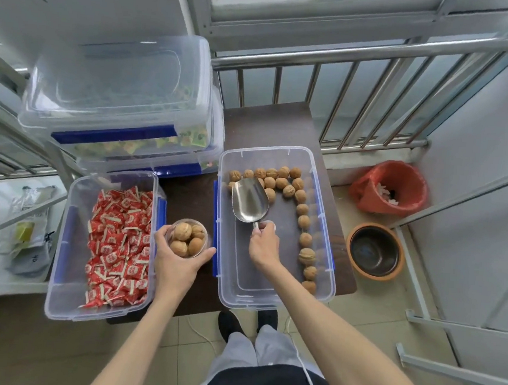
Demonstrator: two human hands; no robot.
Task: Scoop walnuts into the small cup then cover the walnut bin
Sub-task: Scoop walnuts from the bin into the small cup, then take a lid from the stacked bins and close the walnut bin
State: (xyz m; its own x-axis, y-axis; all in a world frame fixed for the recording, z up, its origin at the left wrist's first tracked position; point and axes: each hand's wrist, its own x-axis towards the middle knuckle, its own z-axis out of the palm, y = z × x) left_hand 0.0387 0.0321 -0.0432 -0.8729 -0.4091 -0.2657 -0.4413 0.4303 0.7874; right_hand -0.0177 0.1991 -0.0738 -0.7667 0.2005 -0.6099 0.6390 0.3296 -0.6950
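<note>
The clear walnut bin (317, 259) stands open on the dark table, with several walnuts (281, 181) along its far end and right side. My right hand (264, 248) grips the handle of an empty metal scoop (249, 201), whose bowl lies inside the bin and points at the far walnuts. My left hand (175, 265) holds a small clear cup (188, 238) with several walnuts in it, between the two front bins. I cannot single out the walnut bin's lid.
A clear bin of red wrapped candies (119, 242) sits to the left. Stacked lidded bins (122, 104) stand behind it. A red-lined waste basket (391, 189) and an orange-rimmed pot (375, 250) are on the floor to the right, below a metal railing (366, 51).
</note>
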